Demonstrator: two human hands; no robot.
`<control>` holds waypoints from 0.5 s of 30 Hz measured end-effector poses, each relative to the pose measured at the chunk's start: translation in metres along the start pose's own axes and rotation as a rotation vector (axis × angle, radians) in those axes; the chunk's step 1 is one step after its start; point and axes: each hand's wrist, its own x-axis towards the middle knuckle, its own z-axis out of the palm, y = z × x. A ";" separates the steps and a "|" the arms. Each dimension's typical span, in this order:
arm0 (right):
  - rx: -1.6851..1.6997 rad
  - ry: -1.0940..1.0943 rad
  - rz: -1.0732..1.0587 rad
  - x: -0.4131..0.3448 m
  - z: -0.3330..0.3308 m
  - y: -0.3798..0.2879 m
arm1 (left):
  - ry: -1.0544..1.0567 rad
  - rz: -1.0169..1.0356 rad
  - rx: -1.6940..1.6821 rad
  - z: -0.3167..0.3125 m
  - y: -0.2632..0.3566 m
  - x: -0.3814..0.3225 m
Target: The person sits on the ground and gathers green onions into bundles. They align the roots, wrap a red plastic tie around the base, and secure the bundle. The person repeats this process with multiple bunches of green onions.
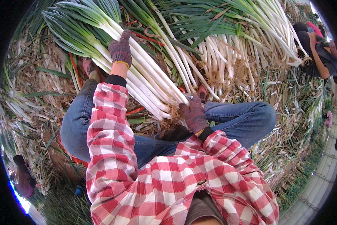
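My left hand [120, 50], in a dark knit glove with a yellow cuff edge, is closed round the white shaft of a large green onion [153, 66]. That onion slants from leafy tops at the upper left down to my right hand [194, 112]. A small metal tool tip [189, 97] shows by the right fingers, at the onion's lower end; most of the tool is hidden in the glove. Under the held onion lies a bunch of green onions [141, 89] across my lap, its roots [174, 112] between my knees.
A pile of green onions with roots [219, 56] lies ahead, more stacked at the upper right [278, 36]. Loose onions [22, 108] and dry leaf scraps [286, 123] cover the ground. Orange-red straps [136, 111] lie beneath the bunch. Another person [317, 53] sits at the far right.
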 end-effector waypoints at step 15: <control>0.115 -0.207 0.388 0.008 0.010 0.017 | 0.065 0.108 0.300 0.000 -0.021 0.006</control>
